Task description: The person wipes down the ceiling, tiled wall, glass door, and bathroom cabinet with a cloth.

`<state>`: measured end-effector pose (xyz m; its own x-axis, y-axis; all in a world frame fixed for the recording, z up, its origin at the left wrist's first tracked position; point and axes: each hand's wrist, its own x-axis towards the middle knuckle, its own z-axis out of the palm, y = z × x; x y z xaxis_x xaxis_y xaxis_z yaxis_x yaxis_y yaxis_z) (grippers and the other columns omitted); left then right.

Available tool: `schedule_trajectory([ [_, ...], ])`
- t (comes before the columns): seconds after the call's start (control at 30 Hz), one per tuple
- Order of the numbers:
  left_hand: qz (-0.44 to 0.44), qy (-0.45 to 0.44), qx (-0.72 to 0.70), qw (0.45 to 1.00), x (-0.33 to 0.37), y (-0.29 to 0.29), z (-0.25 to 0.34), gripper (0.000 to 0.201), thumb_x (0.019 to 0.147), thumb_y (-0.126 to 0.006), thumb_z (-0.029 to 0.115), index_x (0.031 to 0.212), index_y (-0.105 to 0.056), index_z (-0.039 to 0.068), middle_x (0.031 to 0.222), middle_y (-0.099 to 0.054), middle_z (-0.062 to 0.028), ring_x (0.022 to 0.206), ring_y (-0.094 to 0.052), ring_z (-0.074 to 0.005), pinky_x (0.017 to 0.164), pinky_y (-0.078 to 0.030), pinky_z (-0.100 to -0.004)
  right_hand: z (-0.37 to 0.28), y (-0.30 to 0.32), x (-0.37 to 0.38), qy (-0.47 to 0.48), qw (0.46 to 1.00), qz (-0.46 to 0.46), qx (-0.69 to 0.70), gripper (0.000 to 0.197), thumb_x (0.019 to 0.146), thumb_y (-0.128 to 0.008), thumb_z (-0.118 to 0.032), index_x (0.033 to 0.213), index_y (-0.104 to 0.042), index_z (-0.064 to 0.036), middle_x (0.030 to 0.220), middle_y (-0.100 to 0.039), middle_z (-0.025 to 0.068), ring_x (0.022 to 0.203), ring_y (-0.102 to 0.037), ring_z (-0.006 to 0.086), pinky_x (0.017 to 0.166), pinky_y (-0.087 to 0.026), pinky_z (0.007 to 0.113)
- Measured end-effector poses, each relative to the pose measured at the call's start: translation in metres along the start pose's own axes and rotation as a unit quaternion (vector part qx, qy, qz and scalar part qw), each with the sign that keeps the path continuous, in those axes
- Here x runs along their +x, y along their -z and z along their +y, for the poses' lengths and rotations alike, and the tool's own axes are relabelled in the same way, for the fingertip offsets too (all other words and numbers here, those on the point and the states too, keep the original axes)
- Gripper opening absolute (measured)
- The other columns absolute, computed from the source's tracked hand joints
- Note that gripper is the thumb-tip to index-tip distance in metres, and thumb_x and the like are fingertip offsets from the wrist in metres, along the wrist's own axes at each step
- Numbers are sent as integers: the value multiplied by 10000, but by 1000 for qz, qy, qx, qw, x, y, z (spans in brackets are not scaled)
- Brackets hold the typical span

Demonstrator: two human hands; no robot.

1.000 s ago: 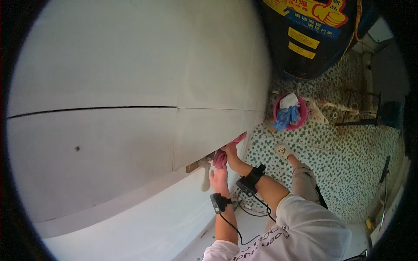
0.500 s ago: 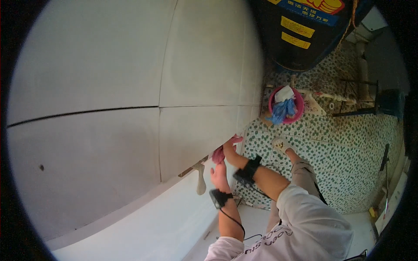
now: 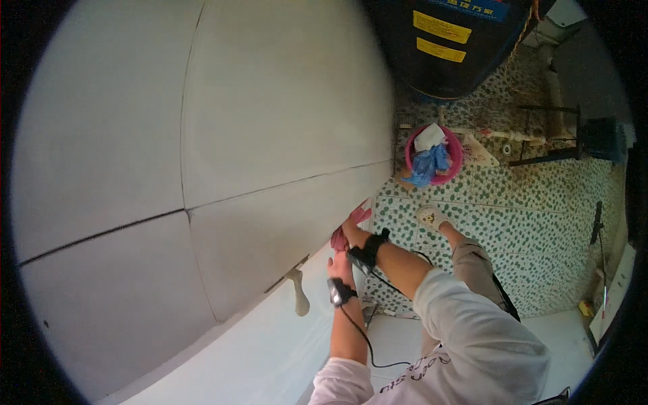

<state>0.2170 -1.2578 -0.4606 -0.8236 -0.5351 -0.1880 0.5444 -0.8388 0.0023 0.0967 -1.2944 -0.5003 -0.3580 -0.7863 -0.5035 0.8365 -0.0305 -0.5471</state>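
One crumpled pink cloth point(image 3: 339, 237) sits bunched against the lower edge of the pale grey panelled wall point(image 3: 283, 121), and we judge it soft, light and limp, easiest taken by a gathered fistful, not a corner. Our left hand point(image 3: 341, 268) is pressed to it from below, though we cannot tell whether its grip is closed; our right hand point(image 3: 356, 217) lies flat, fingers spread, on the cloth. Well apart, a pink basin of rags point(image 3: 434, 154) stands on the green-pebbled floor point(image 3: 540, 223).
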Motion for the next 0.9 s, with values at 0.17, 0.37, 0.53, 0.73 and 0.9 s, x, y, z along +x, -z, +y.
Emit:
schedule_trajectory([
  [0.17, 301, -198, -124, 925, -13, -1, -11, 531, 708, -372, 329, 1124, -355, 0, 1166, -378, -147, 1085, -342, -258, 938, -197, -419, -25, -7, -27, -233, 965, 14, 121, 510, 749, -341, -520, 932, -462, -60, 838, -473, 57, 784, -446, 207, 728, -366, 331],
  [0.37, 265, -229, -182, 919, -93, -59, -50, 403, 684, -461, 211, 1033, -430, 12, 1126, -437, -103, 1065, -384, -237, 913, -251, -430, -27, 16, -135, -347, 911, -91, 204, 520, 765, -414, -427, 1117, -370, -45, 1106, -410, 157, 1017, -384, 341, 838, -316, 460],
  [0.53, 240, -284, -199, 907, -139, -91, -56, 318, 710, -442, 159, 1001, -437, 29, 1060, -491, -94, 1039, -425, -221, 877, -310, -422, -67, -6, -222, -345, 933, -46, 95, 518, 811, -365, -343, 1198, -236, -24, 1175, -335, 160, 1065, -362, 316, 860, -319, 428],
  [0.73, 51, -290, 380, 877, -170, -236, -65, 309, 801, -371, 173, 1043, -425, -13, 1066, -467, -114, 1004, -431, -201, 876, -324, -347, -104, -82, -276, -229, 938, -258, -45, 348, 795, -419, -232, 1071, -429, -21, 1039, -484, 87, 943, -475, 194, 857, -340, 312],
  [0.9, 95, -621, 380, 679, -266, -326, -50, 249, 817, -385, 161, 989, -443, -9, 949, -516, -119, 915, -466, -194, 842, -338, -323, -155, -187, -336, 137, 909, -368, -138, 409, 791, -402, -153, 1158, -342, 16, 1080, -455, 56, 987, -428, 128, 864, -302, 246],
])
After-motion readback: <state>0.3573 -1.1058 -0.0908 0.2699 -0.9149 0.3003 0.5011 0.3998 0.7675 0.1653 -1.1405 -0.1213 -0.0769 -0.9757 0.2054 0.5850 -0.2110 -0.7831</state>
